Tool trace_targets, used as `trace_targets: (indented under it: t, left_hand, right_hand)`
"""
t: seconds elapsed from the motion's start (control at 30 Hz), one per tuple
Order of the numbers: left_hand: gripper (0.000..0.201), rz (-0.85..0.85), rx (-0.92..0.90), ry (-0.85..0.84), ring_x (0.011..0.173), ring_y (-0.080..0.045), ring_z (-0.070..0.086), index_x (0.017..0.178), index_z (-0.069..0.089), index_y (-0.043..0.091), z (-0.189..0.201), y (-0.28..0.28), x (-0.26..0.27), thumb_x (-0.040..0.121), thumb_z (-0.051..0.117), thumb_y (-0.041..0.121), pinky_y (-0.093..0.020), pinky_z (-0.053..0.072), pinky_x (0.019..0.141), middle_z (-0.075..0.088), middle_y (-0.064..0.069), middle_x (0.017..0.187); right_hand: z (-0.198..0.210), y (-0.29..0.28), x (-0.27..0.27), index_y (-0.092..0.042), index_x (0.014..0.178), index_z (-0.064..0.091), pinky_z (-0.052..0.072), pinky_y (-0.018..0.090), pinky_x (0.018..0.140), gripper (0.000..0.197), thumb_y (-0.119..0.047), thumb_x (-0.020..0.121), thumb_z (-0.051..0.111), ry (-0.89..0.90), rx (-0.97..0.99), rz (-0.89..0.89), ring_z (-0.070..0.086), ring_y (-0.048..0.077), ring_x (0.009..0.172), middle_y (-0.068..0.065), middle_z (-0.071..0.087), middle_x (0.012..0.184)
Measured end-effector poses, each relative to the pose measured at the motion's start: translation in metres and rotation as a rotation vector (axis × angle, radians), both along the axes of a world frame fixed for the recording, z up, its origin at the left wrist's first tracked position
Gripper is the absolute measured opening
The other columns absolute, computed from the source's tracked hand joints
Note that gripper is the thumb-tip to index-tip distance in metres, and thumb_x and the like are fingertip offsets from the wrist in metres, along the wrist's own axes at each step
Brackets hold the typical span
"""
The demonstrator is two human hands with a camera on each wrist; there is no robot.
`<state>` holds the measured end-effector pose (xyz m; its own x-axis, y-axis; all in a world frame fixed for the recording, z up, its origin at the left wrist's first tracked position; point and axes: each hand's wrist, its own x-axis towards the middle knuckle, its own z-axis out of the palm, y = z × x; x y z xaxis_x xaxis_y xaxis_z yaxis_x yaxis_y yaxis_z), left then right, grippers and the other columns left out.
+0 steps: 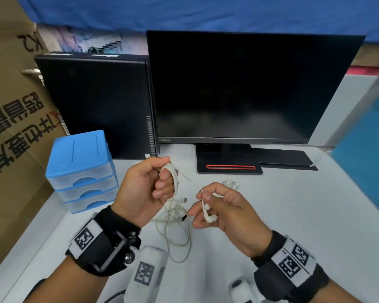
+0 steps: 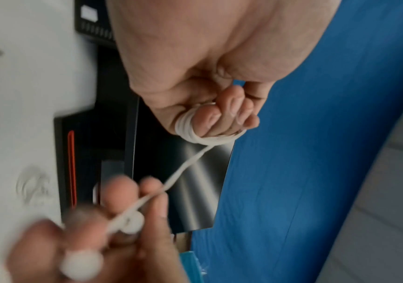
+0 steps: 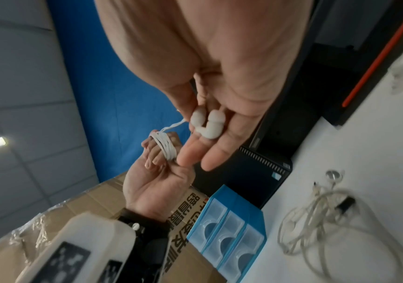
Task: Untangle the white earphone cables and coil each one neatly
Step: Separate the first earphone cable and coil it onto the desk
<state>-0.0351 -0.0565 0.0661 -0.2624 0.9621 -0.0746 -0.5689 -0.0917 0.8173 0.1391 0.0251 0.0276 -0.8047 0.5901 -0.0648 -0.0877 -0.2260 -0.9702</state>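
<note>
We see the white earphone cable (image 1: 173, 178) wound in tight loops around our left hand (image 1: 144, 191)'s curled fingers; our right hand (image 1: 223, 211) pinches its free end, the earbuds (image 1: 209, 215) lying in its fingers.

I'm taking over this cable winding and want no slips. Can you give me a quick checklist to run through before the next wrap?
1. Coil sits snug round the left hand fingers, turns side by side: ok.
2. Free strand runs straight from the coil to the right hand, no knot in it: ok.
3. Earbuds lie secure in the right hand: ok.
4. Second cable lies loose on the desk, apart from the strand being wound: ok in the head view.
5. Second cable free of its own tangles: not ok, it lies in loose overlapping loops.
6. Small bundle near the monitor stand coiled neatly: cannot tell.
</note>
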Motion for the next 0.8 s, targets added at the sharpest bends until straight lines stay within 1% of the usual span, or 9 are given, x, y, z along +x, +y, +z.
trace_targets:
  t: [0.13,0.23,0.3,0.37,0.47,0.53,0.63,0.7,0.8]
  left_hand:
    - [0.045,-0.004,0.010,0.314,0.040,-0.014,0.029,0.052,0.053,0.008,-0.004,-0.003,-0.005,0.088,0.039,0.030,-0.023,0.029,0.045,0.037,-0.004,0.046]
    - [0.051,0.027,-0.081,0.702,0.050,-0.018,0.044,0.061,0.063,0.004,-0.008,-0.002,-0.012,0.097,0.036,0.030,-0.024,0.039,0.051,0.050,-0.010,0.054]
    - [0.054,0.003,-0.166,0.865,0.057,-0.019,0.053,0.073,0.068,0.000,-0.011,0.000,-0.015,0.103,0.035,0.029,-0.027,0.046,0.060,0.060,-0.012,0.063]
    - [0.046,0.040,-0.201,0.849,0.063,-0.021,0.061,0.083,0.070,-0.002,-0.016,0.002,-0.014,0.104,0.039,0.025,-0.031,0.050,0.068,0.065,-0.012,0.071]
    - [0.029,0.304,-0.144,0.743,0.067,-0.016,0.066,0.086,0.067,0.000,-0.021,0.008,-0.012,0.101,0.045,0.012,-0.032,0.053,0.074,0.065,-0.008,0.075]
    - [0.027,0.427,-0.066,0.521,0.067,-0.014,0.060,0.086,0.063,0.003,-0.019,0.012,-0.018,0.102,0.041,0.009,-0.029,0.051,0.073,0.060,-0.007,0.075]
    - [0.024,0.421,0.074,0.137,0.064,-0.008,0.049,0.086,0.057,0.010,-0.006,0.008,-0.034,0.103,0.040,0.014,-0.019,0.045,0.063,0.053,0.002,0.072]
    - [0.025,0.384,0.124,0.132,0.060,-0.007,0.044,0.084,0.056,0.012,0.002,0.004,-0.043,0.103,0.039,0.017,-0.016,0.043,0.058,0.049,0.004,0.069]
    - [0.029,0.378,0.138,0.284,0.057,-0.008,0.043,0.082,0.057,0.011,0.007,-0.001,-0.045,0.103,0.039,0.019,-0.017,0.041,0.058,0.046,0.003,0.066]
  right_hand:
    - [0.008,0.008,0.005,0.003,0.098,0.054,0.046,0.029,0.050,0.018,-0.011,0.102,0.044,0.035,0.147,-0.178,0.047,0.018,0.052,0.014,0.068,0.080]
    - [0.017,0.015,0.010,0.005,0.097,0.054,0.037,0.027,0.048,0.017,-0.009,0.102,0.045,0.062,0.310,-0.285,0.042,0.016,0.054,0.008,0.064,0.075]
    - [0.023,0.020,0.014,-0.001,0.093,0.057,0.031,0.027,0.048,0.016,-0.005,0.101,0.044,0.075,0.379,-0.323,0.039,0.017,0.055,0.006,0.062,0.071]
    - [0.027,0.023,0.018,-0.006,0.091,0.060,0.029,0.026,0.048,0.018,-0.004,0.100,0.045,0.080,0.418,-0.334,0.036,0.017,0.056,0.005,0.059,0.068]
    - [0.031,0.027,0.022,-0.010,0.088,0.062,0.030,0.022,0.048,0.019,-0.007,0.100,0.048,0.063,0.444,-0.323,0.037,0.014,0.054,0.004,0.055,0.066]
    - [0.033,0.033,0.025,-0.009,0.085,0.061,0.029,0.025,0.048,0.018,-0.008,0.098,0.049,0.047,0.411,-0.333,0.038,0.013,0.052,0.006,0.053,0.064]
    - [0.033,0.045,0.031,-0.002,0.087,0.058,0.029,0.027,0.049,0.017,-0.004,0.098,0.045,0.027,0.332,-0.391,0.038,0.013,0.050,0.008,0.050,0.063]
    - [0.033,0.053,0.035,0.000,0.089,0.058,0.029,0.026,0.049,0.016,-0.005,0.097,0.044,0.016,0.315,-0.431,0.037,0.013,0.051,0.008,0.049,0.063]
    - [0.034,0.060,0.038,-0.010,0.083,0.061,0.027,0.026,0.050,0.022,-0.006,0.098,0.045,0.008,0.312,-0.480,0.036,0.014,0.054,0.005,0.047,0.062]
